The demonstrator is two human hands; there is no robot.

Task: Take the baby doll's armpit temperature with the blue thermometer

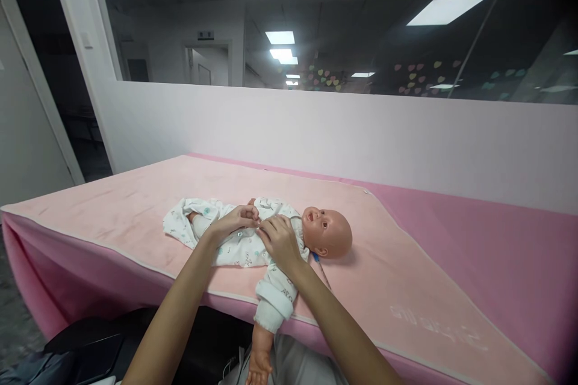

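A baby doll (pixel 327 231) lies on its back on a pink towel (pixel 135 210), head to the right. It wears a white printed garment (pixel 239 249). One doll arm (pixel 266 325) hangs over the table's near edge. My left hand (pixel 232 221) pinches the garment's front at the doll's chest. My right hand (pixel 280 240) rests on the chest beside it, fingers curled onto the fabric at the same spot. Both hands meet at the garment's closure.
The towel covers a table draped in darker pink cloth (pixel 497 252). A white wall with a glass window (pixel 343 30) runs behind the table. A dark chair or bag (pixel 90 343) sits below the near edge at the left.
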